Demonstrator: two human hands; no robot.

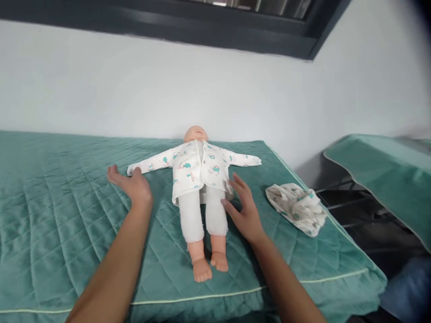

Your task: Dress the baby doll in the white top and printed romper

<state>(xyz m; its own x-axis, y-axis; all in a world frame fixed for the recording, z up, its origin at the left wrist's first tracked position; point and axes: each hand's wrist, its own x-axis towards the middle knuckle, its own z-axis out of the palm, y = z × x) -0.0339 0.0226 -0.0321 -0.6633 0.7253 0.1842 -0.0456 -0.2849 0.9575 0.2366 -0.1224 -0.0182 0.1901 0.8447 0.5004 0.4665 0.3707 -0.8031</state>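
A baby doll (202, 179) lies on its back on the green quilted bedspread, head toward the wall and bare feet toward me. It wears a white printed jacket (185, 168) whose front edges meet near the middle, and both sleeved arms stretch out sideways. White cloth covers its legs down to the shins. My left hand (133, 184) is open beside the end of the sleeve on the left; whether it touches is unclear. My right hand (244, 208) is open with fingers apart, close to the jacket hem and the leg on the right.
A crumpled white printed garment (298, 208) lies to the right near the edge of the green bedspread (67, 224). Behind the bed stands a white wall (101, 80) with a dark window frame (202, 27). Another green-covered bed (387, 170) is at the right, across a dark gap.
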